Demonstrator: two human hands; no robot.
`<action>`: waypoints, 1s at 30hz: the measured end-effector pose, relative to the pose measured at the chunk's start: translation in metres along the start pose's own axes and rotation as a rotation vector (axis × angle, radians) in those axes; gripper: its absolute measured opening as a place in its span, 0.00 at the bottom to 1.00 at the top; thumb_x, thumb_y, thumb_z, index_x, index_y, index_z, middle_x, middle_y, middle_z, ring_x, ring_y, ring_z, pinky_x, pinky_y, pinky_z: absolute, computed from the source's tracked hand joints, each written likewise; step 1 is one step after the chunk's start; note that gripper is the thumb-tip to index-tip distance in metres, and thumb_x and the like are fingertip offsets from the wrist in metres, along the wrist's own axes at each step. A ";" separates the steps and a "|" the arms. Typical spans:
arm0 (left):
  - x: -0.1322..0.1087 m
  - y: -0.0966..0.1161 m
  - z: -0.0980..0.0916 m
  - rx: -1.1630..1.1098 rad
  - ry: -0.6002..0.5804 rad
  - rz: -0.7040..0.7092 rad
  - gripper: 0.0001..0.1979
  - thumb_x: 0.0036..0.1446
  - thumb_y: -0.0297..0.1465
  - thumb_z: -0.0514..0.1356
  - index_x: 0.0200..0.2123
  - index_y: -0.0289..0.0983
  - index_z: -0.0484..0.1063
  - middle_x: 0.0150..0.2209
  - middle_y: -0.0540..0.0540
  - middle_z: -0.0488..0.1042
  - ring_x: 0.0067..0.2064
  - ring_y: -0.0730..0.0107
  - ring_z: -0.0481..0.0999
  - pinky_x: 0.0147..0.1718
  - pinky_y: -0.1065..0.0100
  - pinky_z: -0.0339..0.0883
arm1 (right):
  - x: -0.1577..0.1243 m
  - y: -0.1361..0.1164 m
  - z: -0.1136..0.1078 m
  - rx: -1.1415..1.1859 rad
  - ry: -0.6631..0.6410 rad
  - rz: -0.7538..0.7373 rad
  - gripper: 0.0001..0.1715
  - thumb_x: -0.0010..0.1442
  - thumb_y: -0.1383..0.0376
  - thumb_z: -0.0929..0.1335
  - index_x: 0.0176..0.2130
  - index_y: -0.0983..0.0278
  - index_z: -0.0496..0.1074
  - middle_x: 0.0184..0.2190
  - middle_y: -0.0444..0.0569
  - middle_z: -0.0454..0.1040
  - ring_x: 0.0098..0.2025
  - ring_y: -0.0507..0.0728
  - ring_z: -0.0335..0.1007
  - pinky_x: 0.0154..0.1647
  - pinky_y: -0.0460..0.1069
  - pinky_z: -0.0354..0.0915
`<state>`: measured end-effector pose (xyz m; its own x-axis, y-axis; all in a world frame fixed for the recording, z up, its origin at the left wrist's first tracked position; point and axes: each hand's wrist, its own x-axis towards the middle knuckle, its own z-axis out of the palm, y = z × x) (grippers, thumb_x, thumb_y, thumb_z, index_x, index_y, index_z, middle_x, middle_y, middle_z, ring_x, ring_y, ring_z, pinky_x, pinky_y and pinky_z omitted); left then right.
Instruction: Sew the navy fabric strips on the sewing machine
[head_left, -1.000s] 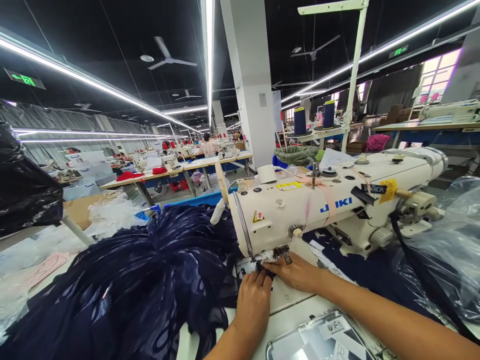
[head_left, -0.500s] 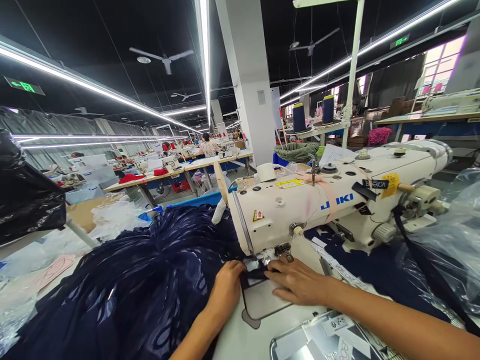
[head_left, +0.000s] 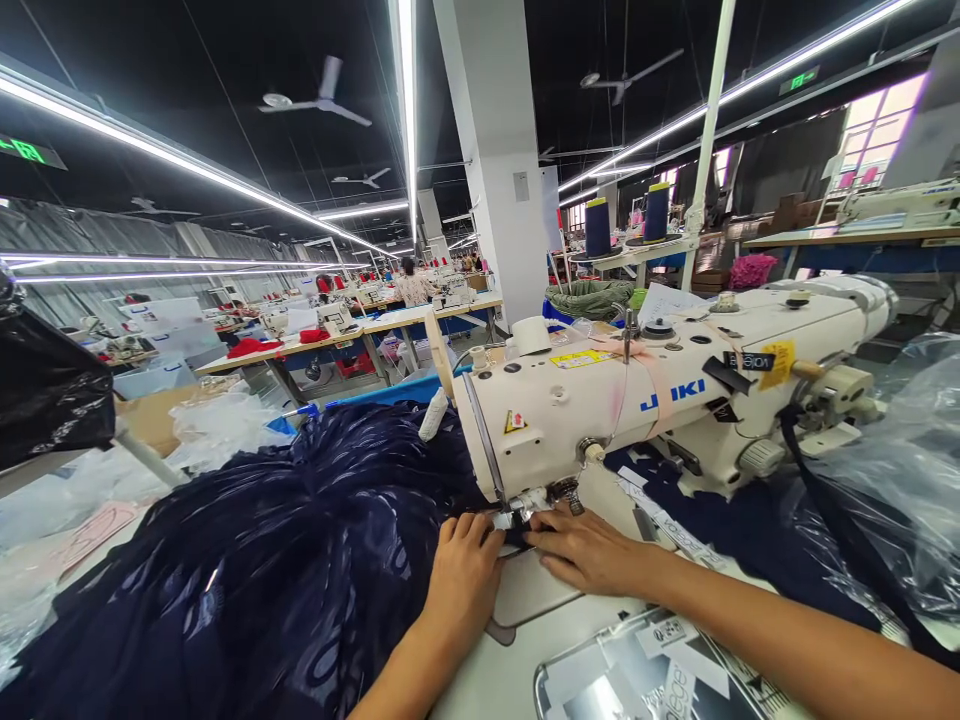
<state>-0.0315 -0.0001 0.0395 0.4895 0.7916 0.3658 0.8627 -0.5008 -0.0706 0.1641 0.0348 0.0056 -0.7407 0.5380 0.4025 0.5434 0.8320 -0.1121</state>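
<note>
Navy fabric piece (head_left: pixel 514 538) lies between the two grips, under the needle end of the sewing machine (head_left: pixel 559 435). Left grip (head_left: pixel 463 565): fingers bent, tips at the fabric's left edge. Right grip (head_left: pixel 589 552): fingers laid forward, tips at its right edge. Cannot tell whether either one pinches the cloth or only presses it.

Surroundings: machine head overhangs the fingertips and hides part of the cloth. Navy garment heap (head_left: pixel 300 540) crowds the space just left of the left grip. Right of the right grip, past the forearm: clear plastic (head_left: pixel 911 500) and a black strap (head_left: pixel 832 540). Nearer than the right grip, on the worktop (head_left: pixel 472 690): a case with a clear top (head_left: pixel 538 690), paper labels (head_left: pixel 679 690) in or on it. Two navy thread cones (head_left: pixel 598 228) stand well beyond the right grip.

Writing: blue "JUKI" on the machine, second letter partly covered. One paper label shows "ege". Black tag (head_left: pixel 752 362) above the right grip: white letters upside down, not fully legible. Yellow sticker (head_left: pixel 581 358): print too small.
</note>
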 end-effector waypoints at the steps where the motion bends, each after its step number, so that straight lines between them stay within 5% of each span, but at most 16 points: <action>1: 0.000 -0.001 0.000 -0.023 -0.014 -0.017 0.10 0.50 0.21 0.55 0.35 0.38 0.70 0.37 0.45 0.71 0.40 0.61 0.68 0.39 0.59 0.60 | 0.000 0.000 0.000 0.005 0.001 0.004 0.16 0.58 0.67 0.61 0.46 0.64 0.69 0.44 0.53 0.68 0.42 0.58 0.66 0.44 0.53 0.61; 8: 0.000 -0.003 -0.004 -0.079 -0.117 -0.147 0.13 0.50 0.22 0.57 0.39 0.38 0.70 0.39 0.46 0.71 0.40 0.62 0.69 0.38 0.61 0.60 | 0.003 -0.006 -0.006 -0.066 -0.026 -0.013 0.14 0.58 0.68 0.61 0.44 0.66 0.70 0.40 0.54 0.69 0.39 0.58 0.66 0.40 0.52 0.63; 19: -0.002 -0.005 -0.001 -0.046 -0.120 -0.125 0.11 0.52 0.22 0.57 0.39 0.39 0.71 0.39 0.46 0.70 0.40 0.62 0.68 0.37 0.62 0.60 | 0.000 -0.002 -0.004 0.027 0.032 -0.006 0.14 0.58 0.70 0.61 0.43 0.64 0.70 0.41 0.51 0.70 0.39 0.57 0.66 0.40 0.51 0.63; 26: -0.001 -0.003 0.010 0.112 0.149 0.120 0.10 0.51 0.21 0.57 0.38 0.37 0.70 0.42 0.43 0.70 0.43 0.58 0.65 0.39 0.58 0.58 | 0.004 -0.007 -0.009 -0.035 0.015 -0.020 0.12 0.58 0.72 0.60 0.38 0.66 0.71 0.36 0.51 0.70 0.36 0.57 0.66 0.36 0.51 0.63; 30: 0.005 0.002 0.019 0.192 0.222 0.280 0.04 0.53 0.22 0.57 0.32 0.33 0.70 0.34 0.45 0.72 0.40 0.61 0.66 0.43 0.57 0.55 | 0.004 -0.007 -0.009 -0.014 0.013 -0.014 0.12 0.57 0.73 0.61 0.37 0.66 0.71 0.36 0.51 0.70 0.35 0.56 0.67 0.38 0.51 0.63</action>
<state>-0.0250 0.0097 0.0232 0.6876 0.5286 0.4977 0.7183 -0.5951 -0.3604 0.1608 0.0304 0.0162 -0.7429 0.5245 0.4159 0.5387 0.8373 -0.0936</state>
